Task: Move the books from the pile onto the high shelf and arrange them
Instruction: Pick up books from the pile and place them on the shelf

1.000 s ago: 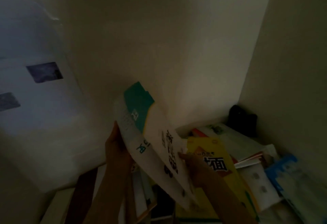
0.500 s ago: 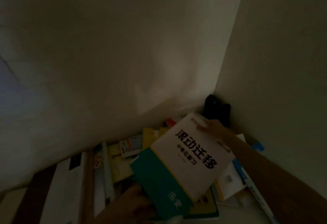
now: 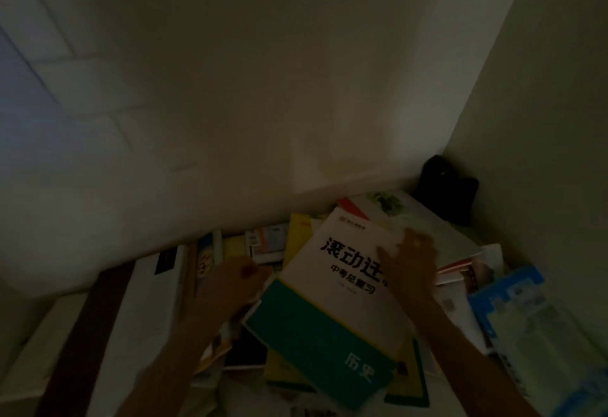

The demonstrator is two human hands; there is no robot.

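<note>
A white and green book (image 3: pixel 329 314) with black characters lies flat and askew on top of the pile of books (image 3: pixel 296 235) in the shelf's right corner. My right hand (image 3: pixel 409 262) rests flat on its upper right part, fingers spread over the cover. My left hand (image 3: pixel 230 285) sits against the book's left edge, fingers curled. The dim light hides whether it grips the edge. Yellow, white and blue books lie loosely underneath and around.
A black object (image 3: pixel 447 186) stands in the far right corner against the walls. A brown and white board (image 3: pixel 108 318) lies at the left of the shelf. Blue booklets (image 3: pixel 513 311) lie at the right. The back wall (image 3: pixel 263 103) rises close behind the pile.
The book, held upright a second ago, now lies flat on the pile. My right hand slid from its far corner onto the cover. My left hand moved from the bottom edge to the left edge.
</note>
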